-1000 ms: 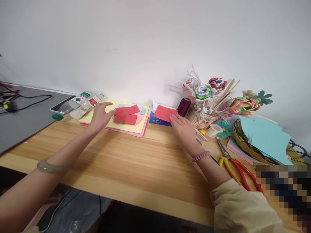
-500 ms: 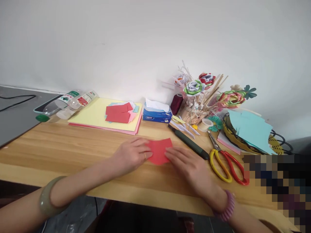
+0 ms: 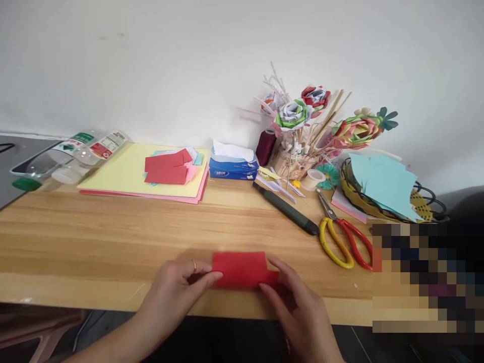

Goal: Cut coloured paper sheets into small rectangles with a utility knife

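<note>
A piece of red paper (image 3: 240, 269) is held between my two hands, just above the table's front part. It looks folded over, with a narrower strip sticking out at its right end. My left hand (image 3: 181, 290) pinches the left end between thumb and fingers, and a ring shows on one finger. My right hand (image 3: 297, 297) grips the right end, its thumb at the lower edge and its index finger at the upper right. The other fingers of the right hand are partly hidden.
Behind lie stacked coloured sheets (image 3: 113, 176) with red paper pieces (image 3: 166, 169), and a blue tissue pack (image 3: 232, 166). To the right are a dark green pen-like tool (image 3: 287, 212), scissors (image 3: 335, 232), a basket (image 3: 351, 194) and paper flowers (image 3: 293, 115). Plastic bottles (image 3: 102, 146) lie far left.
The red paper has come nearer to me and now looks folded into a narrower shape. Both hands have moved toward the front edge and now pinch its ends. The view has shifted.
</note>
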The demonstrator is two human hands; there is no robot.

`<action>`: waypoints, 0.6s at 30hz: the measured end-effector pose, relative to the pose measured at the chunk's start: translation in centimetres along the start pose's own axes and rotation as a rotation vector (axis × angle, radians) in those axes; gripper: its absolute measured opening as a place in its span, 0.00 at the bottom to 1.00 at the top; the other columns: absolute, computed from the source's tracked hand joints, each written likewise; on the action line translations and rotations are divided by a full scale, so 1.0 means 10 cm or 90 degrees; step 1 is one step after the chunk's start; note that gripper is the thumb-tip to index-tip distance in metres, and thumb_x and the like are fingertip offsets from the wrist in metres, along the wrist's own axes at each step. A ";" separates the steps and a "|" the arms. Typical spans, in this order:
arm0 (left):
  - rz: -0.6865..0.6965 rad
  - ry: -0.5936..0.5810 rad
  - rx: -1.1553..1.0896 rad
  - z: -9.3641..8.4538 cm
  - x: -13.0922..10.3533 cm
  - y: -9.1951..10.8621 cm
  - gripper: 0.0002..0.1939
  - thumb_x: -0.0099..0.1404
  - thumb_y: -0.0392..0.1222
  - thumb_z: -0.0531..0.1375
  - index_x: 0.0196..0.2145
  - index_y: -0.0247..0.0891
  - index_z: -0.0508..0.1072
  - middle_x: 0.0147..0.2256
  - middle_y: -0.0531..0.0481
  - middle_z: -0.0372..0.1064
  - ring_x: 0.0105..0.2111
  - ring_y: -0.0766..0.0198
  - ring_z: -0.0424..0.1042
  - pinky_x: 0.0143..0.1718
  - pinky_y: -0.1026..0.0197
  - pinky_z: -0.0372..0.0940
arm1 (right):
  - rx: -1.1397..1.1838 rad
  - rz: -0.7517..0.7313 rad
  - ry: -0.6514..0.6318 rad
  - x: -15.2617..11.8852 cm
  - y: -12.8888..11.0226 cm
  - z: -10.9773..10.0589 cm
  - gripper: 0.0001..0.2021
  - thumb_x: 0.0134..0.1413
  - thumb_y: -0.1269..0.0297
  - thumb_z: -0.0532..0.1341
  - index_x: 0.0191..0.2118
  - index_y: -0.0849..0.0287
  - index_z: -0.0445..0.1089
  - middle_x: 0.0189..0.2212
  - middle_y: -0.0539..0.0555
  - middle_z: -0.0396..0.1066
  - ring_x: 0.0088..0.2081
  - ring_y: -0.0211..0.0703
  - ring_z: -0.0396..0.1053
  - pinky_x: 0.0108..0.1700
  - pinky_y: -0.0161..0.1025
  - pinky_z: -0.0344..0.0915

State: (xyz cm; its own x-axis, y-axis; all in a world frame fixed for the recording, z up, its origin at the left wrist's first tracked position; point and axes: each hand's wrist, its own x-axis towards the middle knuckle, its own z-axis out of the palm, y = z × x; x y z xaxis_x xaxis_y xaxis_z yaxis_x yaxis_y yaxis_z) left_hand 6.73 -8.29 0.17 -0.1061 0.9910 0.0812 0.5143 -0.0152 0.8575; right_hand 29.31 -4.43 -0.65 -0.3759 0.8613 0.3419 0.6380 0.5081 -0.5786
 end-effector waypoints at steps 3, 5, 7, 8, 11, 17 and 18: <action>-0.016 0.054 0.008 0.07 -0.01 0.00 0.12 0.58 0.48 0.60 0.22 0.41 0.74 0.20 0.54 0.72 0.19 0.64 0.71 0.20 0.65 0.65 | 0.019 0.105 0.025 -0.04 -0.01 0.10 0.20 0.58 0.55 0.56 0.53 0.58 0.60 0.27 0.50 0.73 0.24 0.37 0.72 0.26 0.31 0.70; -0.021 0.078 0.006 0.12 -0.01 -0.01 0.10 0.58 0.47 0.60 0.24 0.41 0.72 0.20 0.54 0.72 0.20 0.64 0.72 0.21 0.65 0.66 | 0.026 0.127 0.052 -0.04 -0.04 0.16 0.20 0.59 0.53 0.55 0.52 0.59 0.58 0.26 0.49 0.72 0.22 0.36 0.70 0.24 0.30 0.68; -0.036 0.088 0.017 0.15 0.00 -0.03 0.08 0.57 0.47 0.60 0.27 0.41 0.70 0.20 0.55 0.70 0.20 0.64 0.72 0.22 0.66 0.66 | -0.006 0.134 0.087 -0.03 -0.06 0.20 0.20 0.59 0.52 0.54 0.51 0.60 0.58 0.25 0.49 0.71 0.22 0.36 0.70 0.23 0.31 0.67; -0.046 0.087 0.029 0.16 0.00 -0.04 0.07 0.58 0.47 0.59 0.30 0.42 0.69 0.20 0.57 0.69 0.19 0.65 0.71 0.21 0.66 0.66 | -0.032 0.127 0.100 -0.02 -0.07 0.21 0.19 0.59 0.51 0.53 0.49 0.59 0.59 0.25 0.49 0.70 0.22 0.37 0.69 0.23 0.31 0.67; -0.049 0.077 0.064 0.16 -0.01 -0.06 0.07 0.60 0.47 0.59 0.34 0.43 0.68 0.20 0.58 0.68 0.18 0.66 0.69 0.20 0.66 0.65 | -0.096 0.068 0.093 0.02 -0.08 0.19 0.12 0.61 0.54 0.51 0.40 0.56 0.65 0.24 0.50 0.70 0.23 0.38 0.69 0.23 0.32 0.65; 0.124 0.093 0.113 0.13 -0.01 -0.06 0.03 0.64 0.41 0.57 0.33 0.45 0.72 0.29 0.54 0.73 0.28 0.65 0.73 0.29 0.64 0.68 | -0.112 0.026 0.046 0.03 -0.10 0.13 0.09 0.62 0.63 0.53 0.35 0.55 0.68 0.28 0.50 0.71 0.28 0.36 0.71 0.30 0.31 0.66; 0.143 0.098 0.122 0.13 -0.01 -0.05 0.03 0.64 0.40 0.58 0.34 0.45 0.72 0.30 0.55 0.73 0.29 0.65 0.73 0.29 0.64 0.68 | -0.116 0.036 0.051 0.02 -0.11 0.14 0.10 0.62 0.63 0.52 0.35 0.55 0.69 0.29 0.50 0.71 0.28 0.36 0.71 0.31 0.31 0.66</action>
State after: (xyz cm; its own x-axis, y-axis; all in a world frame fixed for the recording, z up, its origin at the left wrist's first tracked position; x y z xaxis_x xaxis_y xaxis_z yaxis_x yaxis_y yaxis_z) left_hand 7.58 -8.22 -0.98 -0.0916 0.9337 0.3461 0.6883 -0.1918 0.6996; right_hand 27.59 -4.80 -0.98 -0.2862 0.8818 0.3748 0.7701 0.4444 -0.4576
